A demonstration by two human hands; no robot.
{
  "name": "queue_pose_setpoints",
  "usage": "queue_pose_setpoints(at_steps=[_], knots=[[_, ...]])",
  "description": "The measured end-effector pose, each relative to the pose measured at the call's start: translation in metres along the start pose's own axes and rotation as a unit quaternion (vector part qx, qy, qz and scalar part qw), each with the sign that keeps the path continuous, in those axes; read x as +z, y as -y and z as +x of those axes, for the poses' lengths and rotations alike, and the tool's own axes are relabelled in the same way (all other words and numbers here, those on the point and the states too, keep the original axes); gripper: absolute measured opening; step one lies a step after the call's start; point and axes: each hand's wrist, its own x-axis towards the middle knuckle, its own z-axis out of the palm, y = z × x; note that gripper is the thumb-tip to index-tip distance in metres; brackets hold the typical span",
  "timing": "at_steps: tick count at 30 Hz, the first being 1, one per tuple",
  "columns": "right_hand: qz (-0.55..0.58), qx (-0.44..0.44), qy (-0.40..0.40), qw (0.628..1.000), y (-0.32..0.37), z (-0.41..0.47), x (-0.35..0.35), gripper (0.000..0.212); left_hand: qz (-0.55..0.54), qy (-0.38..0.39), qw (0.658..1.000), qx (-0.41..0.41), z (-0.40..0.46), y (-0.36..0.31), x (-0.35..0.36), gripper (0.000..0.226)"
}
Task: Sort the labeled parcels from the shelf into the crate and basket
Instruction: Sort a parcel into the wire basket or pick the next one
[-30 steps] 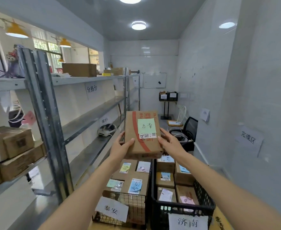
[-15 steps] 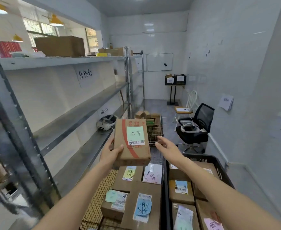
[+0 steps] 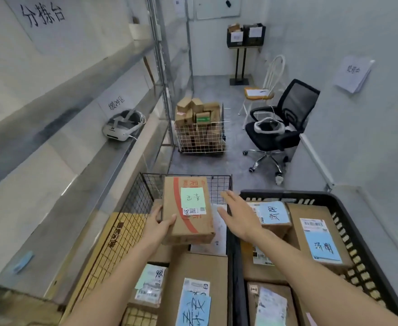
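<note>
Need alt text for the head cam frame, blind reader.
The left hand holds a cardboard parcel with a green label over a wire basket of parcels, while the right hand hovers open beside it. A black crate of blue-labeled parcels sits to the right, metal shelves to the left.

Parcel [image 3: 186, 209] in left hand [image 3: 158, 228]

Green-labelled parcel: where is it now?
Head view, lower centre: the green-labelled parcel is over the wire basket, gripped by the left hand, left of the black crate.
</note>
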Motion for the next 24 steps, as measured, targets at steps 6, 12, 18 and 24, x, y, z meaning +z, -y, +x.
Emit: queue_pose_setpoints(at_steps=[6,12,18,24], knots=[[-0.047,-0.012,-0.04,0.998,-0.02,0.02,0.03,0.059,0.01,0.05,0.998,-0.04,0.055,0.043,0.035,0.068],[-0.062,-0.006,-0.061,0.996,-0.03,0.029,0.037,0.058,0.055,0.129,0.989,-0.047,0.077,0.076,0.062,0.067],[-0.055,0.005,-0.054,0.997,-0.029,0.031,0.042,0.056,0.133,0.17,0.976,-0.014,0.091,0.077,0.06,0.063],[-0.067,0.013,-0.048,0.996,-0.026,0.031,0.04,0.056,0.14,0.19,0.971,-0.031,0.091,0.079,0.056,0.074]])
